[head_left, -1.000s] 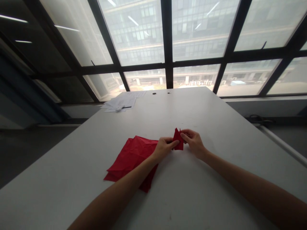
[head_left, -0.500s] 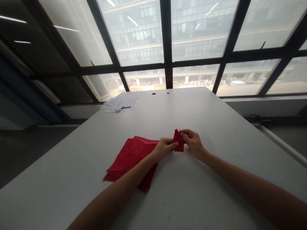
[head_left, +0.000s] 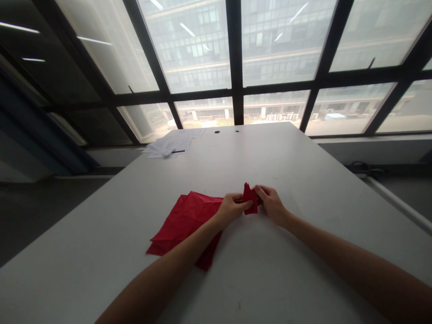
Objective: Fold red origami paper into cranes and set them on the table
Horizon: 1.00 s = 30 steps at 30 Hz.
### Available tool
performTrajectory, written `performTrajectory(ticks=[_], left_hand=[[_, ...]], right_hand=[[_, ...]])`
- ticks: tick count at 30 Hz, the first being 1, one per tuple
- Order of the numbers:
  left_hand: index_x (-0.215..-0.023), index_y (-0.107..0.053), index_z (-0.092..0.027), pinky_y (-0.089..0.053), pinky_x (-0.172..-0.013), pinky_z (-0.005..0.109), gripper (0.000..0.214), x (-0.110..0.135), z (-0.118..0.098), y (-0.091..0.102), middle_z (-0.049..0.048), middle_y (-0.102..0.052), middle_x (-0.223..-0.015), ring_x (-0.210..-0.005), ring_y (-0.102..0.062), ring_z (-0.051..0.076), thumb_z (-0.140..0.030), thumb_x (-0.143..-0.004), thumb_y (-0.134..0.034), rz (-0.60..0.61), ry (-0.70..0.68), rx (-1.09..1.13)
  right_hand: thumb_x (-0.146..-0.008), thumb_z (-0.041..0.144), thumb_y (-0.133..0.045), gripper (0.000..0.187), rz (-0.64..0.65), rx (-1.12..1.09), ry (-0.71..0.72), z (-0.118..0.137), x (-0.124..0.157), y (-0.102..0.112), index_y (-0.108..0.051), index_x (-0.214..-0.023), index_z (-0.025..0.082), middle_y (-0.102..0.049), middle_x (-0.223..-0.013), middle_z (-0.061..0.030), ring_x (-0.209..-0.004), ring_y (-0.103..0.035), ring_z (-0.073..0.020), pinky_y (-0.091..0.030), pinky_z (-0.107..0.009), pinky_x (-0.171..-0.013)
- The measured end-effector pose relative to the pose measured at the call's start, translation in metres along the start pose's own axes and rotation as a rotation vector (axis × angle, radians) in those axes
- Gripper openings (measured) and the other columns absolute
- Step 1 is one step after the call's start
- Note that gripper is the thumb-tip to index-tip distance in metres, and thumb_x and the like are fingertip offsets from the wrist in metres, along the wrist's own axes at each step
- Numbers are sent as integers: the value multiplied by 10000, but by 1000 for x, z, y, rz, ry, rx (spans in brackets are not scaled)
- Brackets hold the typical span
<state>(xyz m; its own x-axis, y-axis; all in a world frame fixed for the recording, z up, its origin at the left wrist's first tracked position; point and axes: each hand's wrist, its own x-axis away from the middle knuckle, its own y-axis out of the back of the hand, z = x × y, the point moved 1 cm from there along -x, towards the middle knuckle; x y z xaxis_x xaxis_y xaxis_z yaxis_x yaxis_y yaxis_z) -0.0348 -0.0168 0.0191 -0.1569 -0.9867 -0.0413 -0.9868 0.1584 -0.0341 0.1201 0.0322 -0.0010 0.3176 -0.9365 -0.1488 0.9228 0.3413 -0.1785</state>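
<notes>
Fingers (head_left: 248,204) of the left hand (head_left: 231,210) pinch the folded red paper (head_left: 250,197) over the surface (head_left: 286,157); the right hand (head_left: 272,206) pinches its edge, where a thin spike no longer shows, perhaps folded in

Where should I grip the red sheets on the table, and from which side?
Probably pinch the red sheets at their left corner, coming from the left: that corner juts out uncovered, while the left forearm crosses over their right part.

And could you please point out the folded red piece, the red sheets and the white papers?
Folded red piece (head_left: 248,195), head view: its visible face.
Red sheets (head_left: 189,215), head view: top sheet's surface.
White papers (head_left: 164,144), head view: upper surface.
</notes>
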Motion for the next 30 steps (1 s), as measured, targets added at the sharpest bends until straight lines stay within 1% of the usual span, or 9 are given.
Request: performTrajectory(ticks=[4,7,10,16,20,22,24,28,30], left_hand=[[-811,-759,-79,-461,-633,263,352,-1,0,-3,86,-727,-763,-659,-629,163,-409,-707,-821,-67,-28,-14],[-835,-754,-87,-462,-609,251,379,-2,0,-3,78,-729,-759,-653,-633,159,-449,-732,-799,-116,-50,-16],[-841,-752,-98,-480,-622,257,387,-3,1,-1,77,-737,-767,-661,-640,162,-468,-735,-793,-167,-79,21],[-786,-754,-95,-471,-620,255,376,-5,4,2,75,-734,-735,-639,-632,155,-460,-716,-813,-177,-81,35],[-886,-760,-86,-492,-679,277,411,-5,4,3,105,-749,-828,-715,-659,179,-472,-749,-788,-163,-49,80],[-976,-756,-90,-499,-717,289,434,-6,5,4,120,-753,-904,-767,-670,190,-453,-743,-800,-135,-40,93],[-1006,-756,-94,-493,-713,285,443,-6,6,4,122,-754,-919,-767,-667,187,-439,-733,-810,-113,-25,66],[-860,-772,-93,-444,-620,253,382,-6,9,6,88,-736,-757,-645,-613,150,-436,-701,-826,-159,-8,-2],[-855,-772,-94,-437,-615,251,379,-6,8,6,85,-733,-751,-637,-604,145,-435,-697,-827,-167,-4,8]], right_hand=[[-768,510,-728,355,33,116,82,6,2,-2,-717,-762,155,-640,-659,-22,-585,-526,-138,-416,-266,-543],[-785,480,-715,322,16,129,136,8,2,-2,-716,-739,161,-644,-666,-25,-609,-534,-147,-423,-272,-566],[-798,463,-706,304,-3,125,149,6,2,-2,-702,-727,167,-623,-651,-15,-600,-514,-141,-407,-266,-556],[-809,451,-703,299,-16,124,148,6,4,-4,-696,-726,163,-600,-625,-4,-576,-486,-127,-382,-259,-537],[-781,489,-720,346,-54,144,146,9,3,-3,-663,-675,164,-580,-598,-4,-564,-475,-131,-378,-263,-524],[-766,502,-730,355,-93,132,139,11,2,-2,-657,-673,167,-579,-598,-7,-561,-475,-132,-379,-264,-519],[-748,512,-741,357,-134,121,132,12,2,-1,-657,-677,173,-579,-596,-7,-556,-473,-134,-382,-266,-515],[-745,522,-737,360,-151,138,141,12,1,-1,-656,-673,179,-573,-587,-4,-547,-464,-134,-385,-271,-510],[-758,508,-732,347,-149,142,158,12,1,-1,-660,-681,178,-576,-592,-2,-550,-469,-135,-389,-275,-519]])
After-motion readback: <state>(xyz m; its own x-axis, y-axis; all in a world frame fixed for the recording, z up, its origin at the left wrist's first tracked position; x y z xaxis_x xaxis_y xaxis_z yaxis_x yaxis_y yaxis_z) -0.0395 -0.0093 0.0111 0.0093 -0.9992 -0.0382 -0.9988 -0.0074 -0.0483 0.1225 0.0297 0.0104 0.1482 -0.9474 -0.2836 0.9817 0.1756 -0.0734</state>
